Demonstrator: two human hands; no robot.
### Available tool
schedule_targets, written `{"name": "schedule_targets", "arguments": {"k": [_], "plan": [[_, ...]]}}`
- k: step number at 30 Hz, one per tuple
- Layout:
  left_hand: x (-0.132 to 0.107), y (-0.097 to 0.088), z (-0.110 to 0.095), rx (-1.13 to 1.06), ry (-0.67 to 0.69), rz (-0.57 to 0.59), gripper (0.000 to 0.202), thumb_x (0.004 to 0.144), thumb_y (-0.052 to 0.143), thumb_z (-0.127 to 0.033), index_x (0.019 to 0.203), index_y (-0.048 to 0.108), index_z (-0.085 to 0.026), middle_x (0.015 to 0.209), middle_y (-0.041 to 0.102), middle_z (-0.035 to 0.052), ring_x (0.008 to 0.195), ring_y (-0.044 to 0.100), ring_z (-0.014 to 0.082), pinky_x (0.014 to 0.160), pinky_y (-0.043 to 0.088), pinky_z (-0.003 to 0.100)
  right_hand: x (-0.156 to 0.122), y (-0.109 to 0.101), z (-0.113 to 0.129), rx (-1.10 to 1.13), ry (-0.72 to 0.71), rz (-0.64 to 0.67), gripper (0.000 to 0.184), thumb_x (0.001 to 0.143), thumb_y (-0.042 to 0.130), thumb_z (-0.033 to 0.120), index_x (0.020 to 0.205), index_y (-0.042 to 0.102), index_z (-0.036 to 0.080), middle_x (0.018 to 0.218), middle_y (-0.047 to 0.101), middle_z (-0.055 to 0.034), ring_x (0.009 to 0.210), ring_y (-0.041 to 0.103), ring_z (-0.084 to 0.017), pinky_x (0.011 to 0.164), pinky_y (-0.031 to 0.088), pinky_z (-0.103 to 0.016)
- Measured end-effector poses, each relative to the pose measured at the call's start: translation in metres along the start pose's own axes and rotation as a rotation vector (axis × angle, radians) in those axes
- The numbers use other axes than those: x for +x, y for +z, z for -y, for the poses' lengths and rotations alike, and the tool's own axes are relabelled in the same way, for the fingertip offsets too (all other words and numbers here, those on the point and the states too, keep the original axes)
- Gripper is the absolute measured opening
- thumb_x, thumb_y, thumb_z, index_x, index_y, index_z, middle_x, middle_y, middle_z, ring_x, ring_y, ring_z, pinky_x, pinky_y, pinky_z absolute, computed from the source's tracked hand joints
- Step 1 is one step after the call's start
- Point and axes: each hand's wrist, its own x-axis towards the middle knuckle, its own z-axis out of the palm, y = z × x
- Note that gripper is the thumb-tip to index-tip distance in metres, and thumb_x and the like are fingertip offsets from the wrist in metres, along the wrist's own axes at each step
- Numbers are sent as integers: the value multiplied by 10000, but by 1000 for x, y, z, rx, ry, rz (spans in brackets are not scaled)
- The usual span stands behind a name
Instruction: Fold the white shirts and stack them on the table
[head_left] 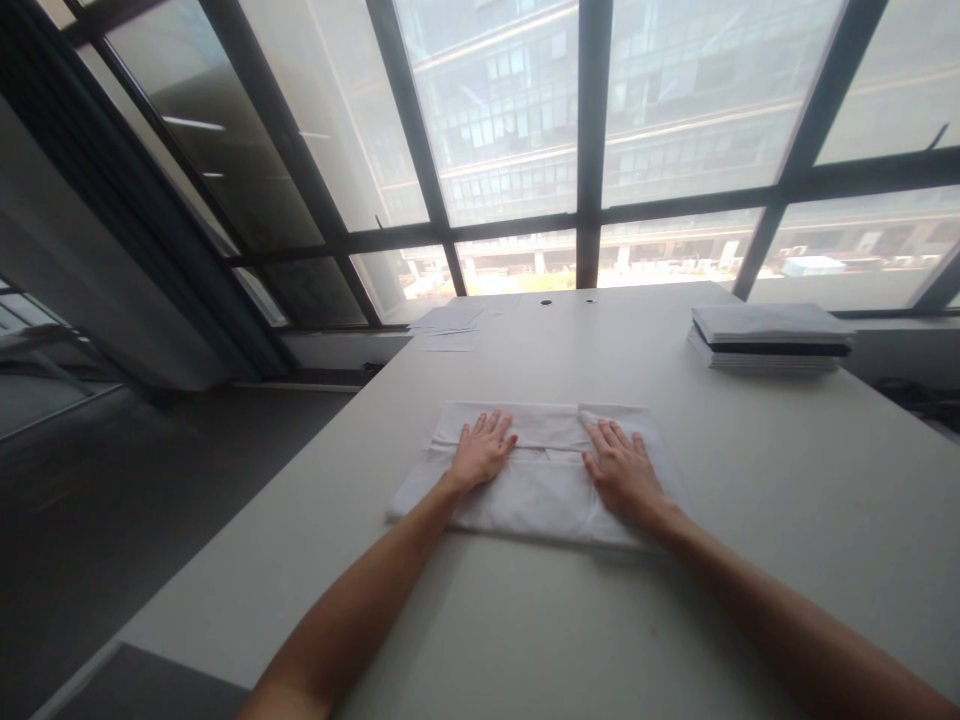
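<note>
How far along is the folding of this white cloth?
Done: the white cloth lies on the table folded into a flat rectangle, and a stack of folded pieces sits at the far right. In hand: the left hand and right hand press flat on it, palms down. Left: probably one more fold and a move to the stack, but that is a guess.

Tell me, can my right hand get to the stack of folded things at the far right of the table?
Probably yes. The right hand lies flat on the white cloth, and only bare table separates it from the stack, though it needs a long stretch.
</note>
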Motion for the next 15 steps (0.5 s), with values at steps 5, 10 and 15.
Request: {"name": "schedule_targets", "arguments": {"k": [5,10,15], "plan": [[-3,3,-4,30,-5,-51,618,1037,223,-546,1574,320,-256,1658,238,73,1525,190,336,1182,183,640,-1,0,1,-3,-5,-21,592,1012,309,391,1549,372,149,1625,320,-125,1507,237,-276,1209,118,-528],[1,0,-14,93,201,-232,610,1045,268,-521,1552,366,-196,1637,297,99,1540,152,282,1224,165,548,-1,-1,1,-13,-7,-28,590,1012,307,391,1550,369,157,1616,340,-129,1503,247,-273,1206,129,-529],[9,3,-20,27,293,-65,649,1044,240,-570,1572,311,-199,1646,264,111,1527,211,267,1203,233,539,-1,-1,1,-29,-10,-30,587,1016,303,392,1554,362,163,1615,344,-122,1502,247,-273,1207,132,-528]]}}
